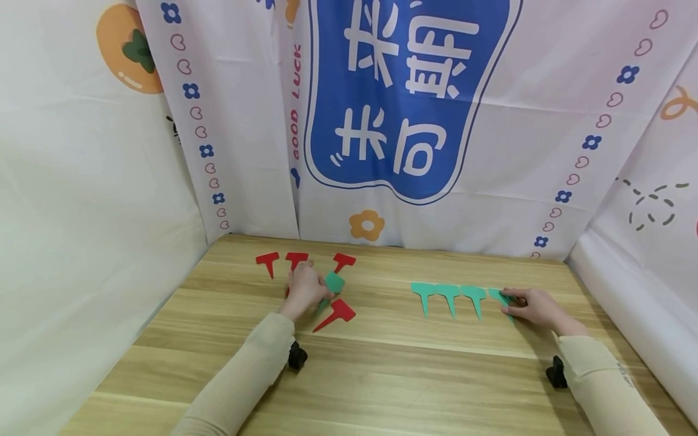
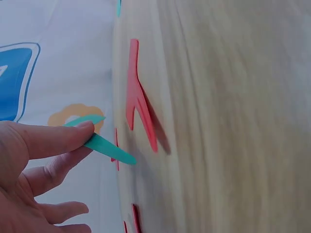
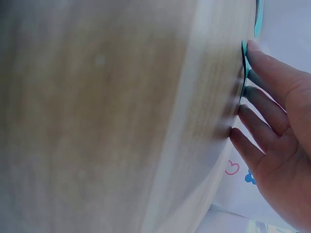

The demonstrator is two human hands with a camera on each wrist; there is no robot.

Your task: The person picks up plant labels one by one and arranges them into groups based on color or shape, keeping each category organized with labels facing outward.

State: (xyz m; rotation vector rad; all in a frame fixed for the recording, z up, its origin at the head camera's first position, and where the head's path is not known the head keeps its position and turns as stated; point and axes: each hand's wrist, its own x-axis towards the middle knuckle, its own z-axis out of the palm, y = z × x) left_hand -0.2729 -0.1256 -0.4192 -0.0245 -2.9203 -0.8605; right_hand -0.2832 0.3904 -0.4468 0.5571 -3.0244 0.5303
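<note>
My left hand [image 1: 306,287] pinches a green T-shaped plant label [image 1: 335,282] between thumb and forefinger, tilted and held above the table; its other fingers are spread in the left wrist view. Around it lie several red T-shaped plant labels [image 1: 342,310], one partly hidden behind the hand. On the right, my right hand [image 1: 537,309] has thumb and forefinger on a green plant label [image 1: 495,295] lying on the table, its other fingertips touching the wood in the right wrist view. This label ends a row of green labels [image 1: 448,292], stems pointing toward me.
The wood-grain table [image 1: 392,375] reaches back to a printed white cloth [image 1: 262,206] hanging behind it. More white cloth hangs along the left and right sides. A black wrist camera [image 1: 297,356] sits under the left cuff, another black camera [image 1: 557,372] by the right cuff.
</note>
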